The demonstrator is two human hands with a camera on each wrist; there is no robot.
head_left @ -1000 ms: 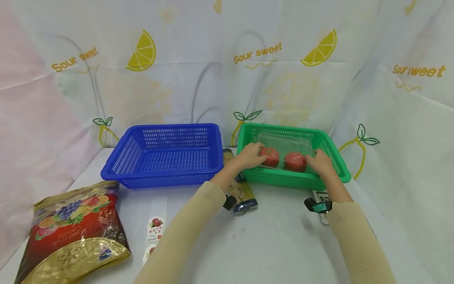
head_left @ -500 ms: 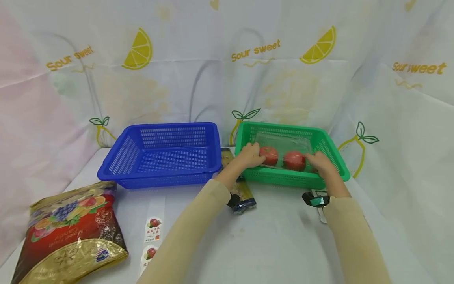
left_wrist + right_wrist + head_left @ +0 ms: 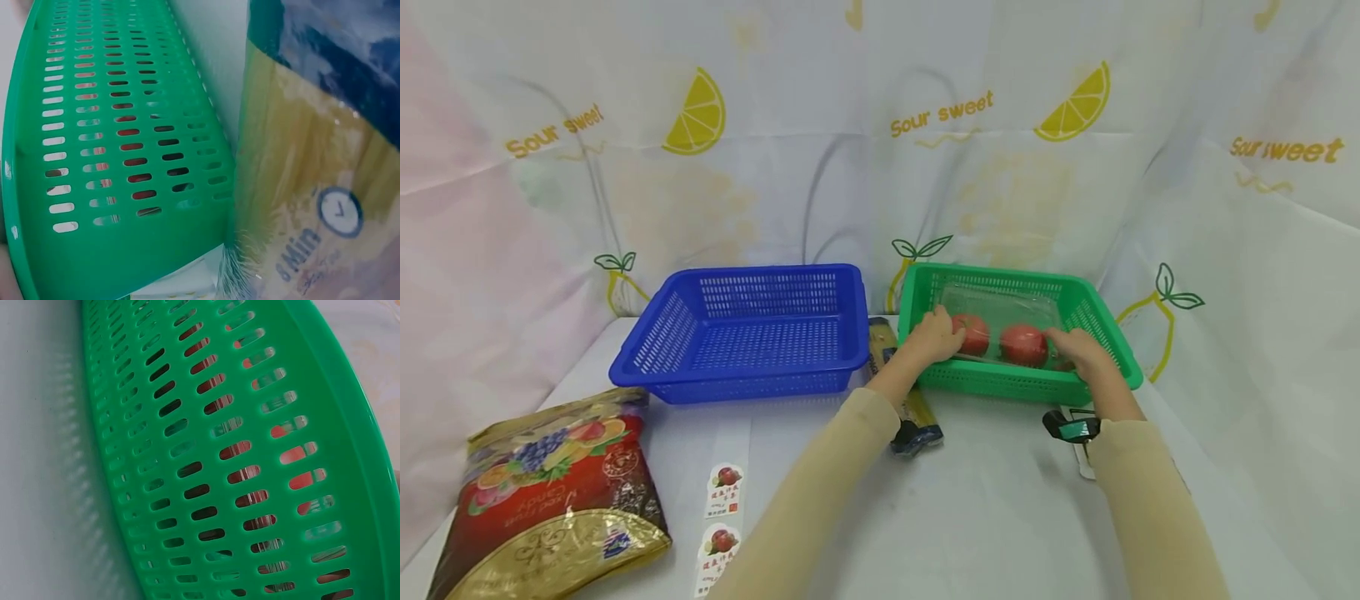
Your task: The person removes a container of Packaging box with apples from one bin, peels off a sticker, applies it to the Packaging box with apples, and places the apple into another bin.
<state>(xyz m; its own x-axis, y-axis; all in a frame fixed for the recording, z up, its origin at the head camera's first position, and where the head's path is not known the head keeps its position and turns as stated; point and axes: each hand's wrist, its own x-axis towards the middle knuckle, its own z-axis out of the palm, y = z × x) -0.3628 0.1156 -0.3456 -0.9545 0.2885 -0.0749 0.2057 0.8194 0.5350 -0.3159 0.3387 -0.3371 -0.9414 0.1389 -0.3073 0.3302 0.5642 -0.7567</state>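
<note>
In the head view a clear plastic box (image 3: 1000, 305) lies inside the green basket (image 3: 1000, 380). Two round red fruits, apple-like, show through it: one fruit (image 3: 973, 335) on the left, another fruit (image 3: 1024, 345) on the right. My left hand (image 3: 934, 337) reaches over the basket's front left rim and grips the box's left end. At the opposite end my right hand (image 3: 1081, 353) holds the box, thumb toward the right fruit. Some fingertips are hidden inside the basket. Both wrist views show mostly the slotted green wall (image 3: 119, 150), with red glimpsed through its slots.
A blue basket (image 3: 741, 374) stands to the left. Between the baskets lies a pasta packet (image 3: 300, 156), partly under my left forearm. A fruit candy bag (image 3: 557, 492) and apple-printed stickers (image 3: 726, 490) lie at front left. A white card (image 3: 1084, 460) sits by my right wrist.
My left wrist and forearm have shifted slightly right, and my right fingers sit a little nearer the basket's front. The box and fruits stay in place. The head view has bobbed slightly.
</note>
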